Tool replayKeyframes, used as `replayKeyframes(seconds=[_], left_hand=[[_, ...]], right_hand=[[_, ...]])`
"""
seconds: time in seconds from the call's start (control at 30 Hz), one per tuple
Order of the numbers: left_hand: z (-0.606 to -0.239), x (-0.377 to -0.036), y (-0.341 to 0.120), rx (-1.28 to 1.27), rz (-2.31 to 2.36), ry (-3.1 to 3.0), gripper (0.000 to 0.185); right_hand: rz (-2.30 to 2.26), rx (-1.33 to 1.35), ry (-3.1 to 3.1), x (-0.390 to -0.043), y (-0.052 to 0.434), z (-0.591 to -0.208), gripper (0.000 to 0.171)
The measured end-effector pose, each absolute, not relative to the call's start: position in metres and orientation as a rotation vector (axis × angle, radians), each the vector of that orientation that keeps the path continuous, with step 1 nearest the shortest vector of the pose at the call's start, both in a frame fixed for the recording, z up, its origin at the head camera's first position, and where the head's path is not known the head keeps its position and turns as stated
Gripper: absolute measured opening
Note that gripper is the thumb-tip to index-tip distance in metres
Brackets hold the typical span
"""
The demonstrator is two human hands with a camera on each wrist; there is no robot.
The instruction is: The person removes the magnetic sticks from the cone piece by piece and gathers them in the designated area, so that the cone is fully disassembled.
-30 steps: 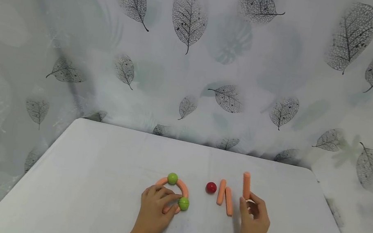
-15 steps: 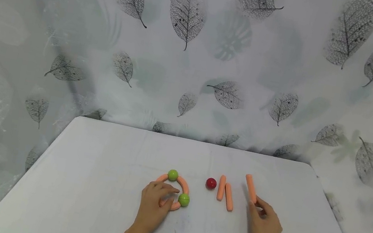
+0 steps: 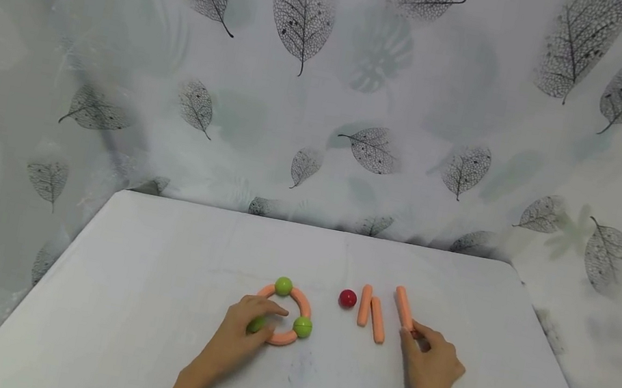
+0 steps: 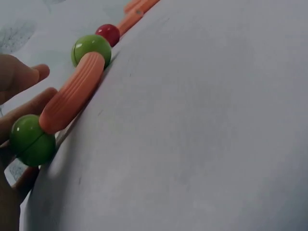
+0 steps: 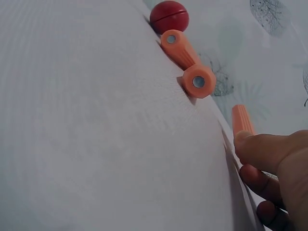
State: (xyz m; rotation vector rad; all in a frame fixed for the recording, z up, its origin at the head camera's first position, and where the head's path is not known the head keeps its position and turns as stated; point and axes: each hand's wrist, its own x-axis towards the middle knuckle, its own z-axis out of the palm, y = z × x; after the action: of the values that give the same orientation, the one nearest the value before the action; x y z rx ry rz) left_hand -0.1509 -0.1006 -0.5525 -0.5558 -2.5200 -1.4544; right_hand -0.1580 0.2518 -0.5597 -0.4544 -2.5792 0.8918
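A ring of curved orange magnetic rods and green balls lies on the white table, left of centre. My left hand is at the ring's left side, thumb and fingers apart around another green ball. In the left wrist view its fingers show behind that ball, beside a ridged curved rod. My right hand pinches the lower end of a straight orange magnetic rod, which leans up and to the left. In the right wrist view the thumb presses on this rod.
Between the hands lie a red ball and two loose straight orange rods, their metal-tipped ends showing in the right wrist view. Dark wrist cameras sit on both wrists. A leaf-patterned curtain hangs behind the table's far edge.
My left hand has drawn back leftward and spread, uncovering a green ball and more of the ring. The rod in my right hand has tipped from upright to leaning left.
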Motion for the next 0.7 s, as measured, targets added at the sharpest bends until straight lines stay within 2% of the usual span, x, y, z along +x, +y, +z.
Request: replayKeyframes(seconds=[0.23,0.53,0.7], left_hand=[[-0.562,-0.153,-0.114,-0.743,-1.397,-2.398,0.042],[-0.565,-0.151,-0.12,-0.675,-1.404,-2.317,0.044],[-0.565,-0.154,-0.12,-0.634,-1.376,-2.314,0.034]], right_hand=[[0.925,-0.463,-2.588,-0.156,0.247,-0.555,0.034],[0.926,-0.457,-2.59,-0.156,0.247,-0.556,0.034],[0.878,-0.481,-2.603,-0.159,0.248,-0.557,0.036]])
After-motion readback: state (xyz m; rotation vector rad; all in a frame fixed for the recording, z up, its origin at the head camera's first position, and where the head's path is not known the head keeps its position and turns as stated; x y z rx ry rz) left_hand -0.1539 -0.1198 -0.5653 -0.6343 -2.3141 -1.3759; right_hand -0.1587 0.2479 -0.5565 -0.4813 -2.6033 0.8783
